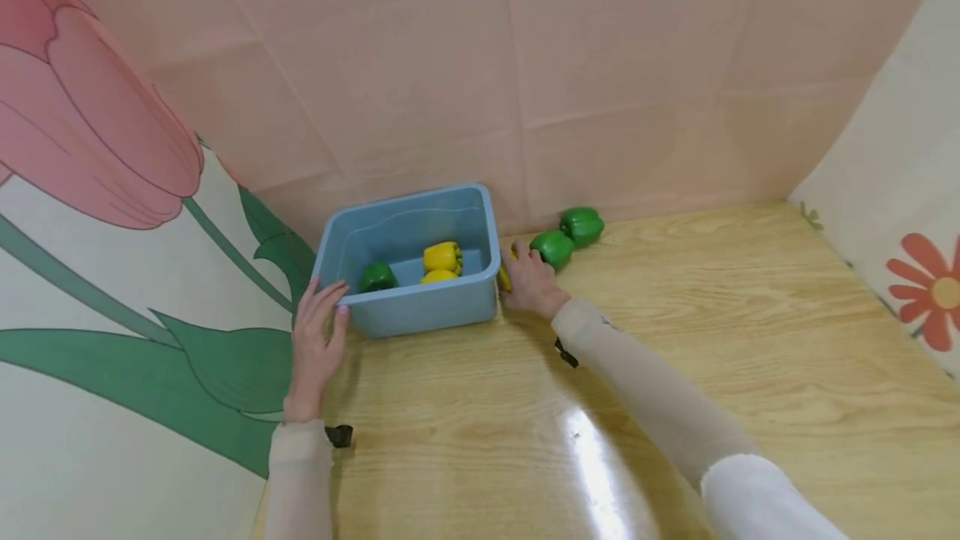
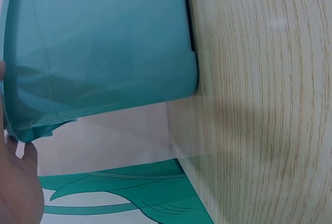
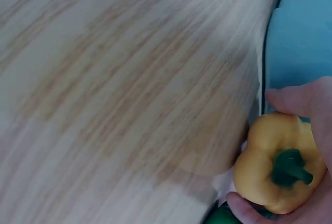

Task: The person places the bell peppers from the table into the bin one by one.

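Note:
My right hand [image 1: 531, 283] grips a yellow bell pepper [image 3: 277, 164] just outside the right wall of a blue plastic bin [image 1: 420, 311]. In the right wrist view, its thumb and fingers lie around the pepper's sides, with the green stem showing between them. My left hand [image 1: 313, 348] rests at the bin's front left corner, fairly straight fingers over the rim and thumb by the front wall. Inside the bin are a green bell pepper [image 1: 378, 277] and two yellow bell peppers [image 1: 442, 257], one partly hidden by the front rim.
Two green bell peppers [image 1: 582, 226] lie touching on the wooden table [image 1: 450, 407], just beyond my right hand. A pink backdrop [image 1: 525, 90] stands behind the bin. Flower-printed panels [image 1: 97, 407] border the table at left and right.

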`<state>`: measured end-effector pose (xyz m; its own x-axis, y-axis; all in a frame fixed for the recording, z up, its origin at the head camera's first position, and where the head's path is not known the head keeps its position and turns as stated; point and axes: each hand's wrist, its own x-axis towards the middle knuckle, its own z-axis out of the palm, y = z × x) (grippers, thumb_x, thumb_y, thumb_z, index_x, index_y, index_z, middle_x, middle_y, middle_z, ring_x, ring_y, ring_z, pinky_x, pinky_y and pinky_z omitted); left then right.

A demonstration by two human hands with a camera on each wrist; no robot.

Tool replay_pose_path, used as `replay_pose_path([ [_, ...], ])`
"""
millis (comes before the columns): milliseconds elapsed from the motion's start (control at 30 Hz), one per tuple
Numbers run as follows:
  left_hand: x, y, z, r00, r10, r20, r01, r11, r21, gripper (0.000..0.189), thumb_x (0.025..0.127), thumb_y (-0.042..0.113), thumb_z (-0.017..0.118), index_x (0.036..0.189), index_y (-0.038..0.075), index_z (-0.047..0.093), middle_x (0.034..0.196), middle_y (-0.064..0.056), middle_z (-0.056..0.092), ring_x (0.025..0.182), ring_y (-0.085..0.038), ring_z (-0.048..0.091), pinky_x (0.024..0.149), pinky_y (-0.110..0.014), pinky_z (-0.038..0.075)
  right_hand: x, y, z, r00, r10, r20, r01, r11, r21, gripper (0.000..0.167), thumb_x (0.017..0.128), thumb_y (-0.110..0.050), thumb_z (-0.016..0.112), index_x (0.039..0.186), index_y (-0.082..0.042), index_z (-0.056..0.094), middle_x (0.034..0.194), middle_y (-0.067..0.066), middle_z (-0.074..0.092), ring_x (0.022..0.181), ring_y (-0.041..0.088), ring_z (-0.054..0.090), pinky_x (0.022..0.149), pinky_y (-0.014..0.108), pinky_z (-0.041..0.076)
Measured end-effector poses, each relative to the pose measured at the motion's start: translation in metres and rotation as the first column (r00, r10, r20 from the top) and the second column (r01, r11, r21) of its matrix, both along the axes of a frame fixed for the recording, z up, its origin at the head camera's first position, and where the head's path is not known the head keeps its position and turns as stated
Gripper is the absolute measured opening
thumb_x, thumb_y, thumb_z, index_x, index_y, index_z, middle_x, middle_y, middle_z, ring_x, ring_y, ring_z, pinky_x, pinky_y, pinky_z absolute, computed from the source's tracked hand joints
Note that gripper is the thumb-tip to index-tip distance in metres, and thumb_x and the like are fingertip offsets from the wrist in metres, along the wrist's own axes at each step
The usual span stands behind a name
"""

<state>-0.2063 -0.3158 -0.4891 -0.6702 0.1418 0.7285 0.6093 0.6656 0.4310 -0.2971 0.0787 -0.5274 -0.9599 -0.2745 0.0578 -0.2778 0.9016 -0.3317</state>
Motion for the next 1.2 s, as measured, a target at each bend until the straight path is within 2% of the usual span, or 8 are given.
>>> replay_pose_path([
  [133,0.0,0.0,0.001,1.0,0.002,0.006,-0.002,1.0,-0.006,0.03,0.106,0.004,0.061,0.134,0.002,0.072,0.14,-0.019,0.07,0.15,-0.052,0.042,0.133,-0.055,0.026,0.0,0.001,-0.002,1.0,0.005,-0.016,-0.005,1.0,-0.004,0.084,0.087,-0.027,0.084,0.16,-0.015,0.043,0.156,0.024,0.04,0.125,0.051,0.055,0.081,0.063,0.062],
  [367,0.001,0.0,0.001,1.0,-0.007,-0.01,0.007,1.0,0.004,0.029,0.103,-0.001,0.062,0.131,-0.002,0.073,0.138,-0.021,0.07,0.148,-0.056,0.043,0.132,-0.058,0.026,0.0,0.003,-0.006,0.999,0.009,-0.046,-0.011,0.999,-0.049,0.084,0.082,-0.025,0.083,0.157,-0.014,0.047,0.147,0.023,0.045,0.115,0.048,0.058,0.078,0.06,0.062],
  [633,0.001,0.0,0.001,1.0,-0.003,-0.008,0.003,1.0,0.006,0.03,0.105,0.001,0.062,0.133,0.001,0.072,0.139,-0.02,0.07,0.15,-0.054,0.042,0.132,-0.058,0.026,-0.001,0.004,-0.002,0.994,0.014,-0.109,-0.02,0.998,-0.062,0.079,0.081,-0.027,0.081,0.153,-0.014,0.051,0.146,0.022,0.05,0.108,0.045,0.06,0.073,0.056,0.061],
  [733,0.002,0.0,0.0,1.0,-0.005,-0.005,0.006,1.0,0.004,0.03,0.105,0.001,0.062,0.133,0.001,0.072,0.139,-0.02,0.07,0.15,-0.053,0.042,0.132,-0.057,0.026,0.0,0.006,-0.001,0.995,0.007,-0.102,-0.014,0.998,-0.062,0.081,0.081,-0.029,0.08,0.154,-0.014,0.05,0.147,0.022,0.05,0.108,0.045,0.06,0.074,0.057,0.061],
  [967,0.002,0.001,0.001,1.0,-0.012,-0.01,0.012,1.0,0.011,0.03,0.104,0.0,0.061,0.133,0.0,0.072,0.138,-0.021,0.07,0.148,-0.055,0.043,0.132,-0.056,0.026,0.002,0.006,0.008,0.997,-0.002,-0.078,-0.006,0.995,-0.101,0.08,0.083,-0.031,0.079,0.156,-0.015,0.05,0.147,0.019,0.049,0.114,0.044,0.059,0.084,0.06,0.061],
  [1200,0.001,0.0,0.002,1.0,0.002,0.025,-0.002,1.0,-0.006,0.03,0.107,0.004,0.06,0.134,0.0,0.072,0.141,-0.019,0.069,0.151,-0.051,0.041,0.133,-0.055,0.025,0.004,0.01,0.02,0.998,-0.014,-0.057,0.006,0.99,-0.138,0.077,0.083,-0.03,0.079,0.152,-0.011,0.052,0.144,0.018,0.05,0.115,0.044,0.061,0.081,0.06,0.063],
])
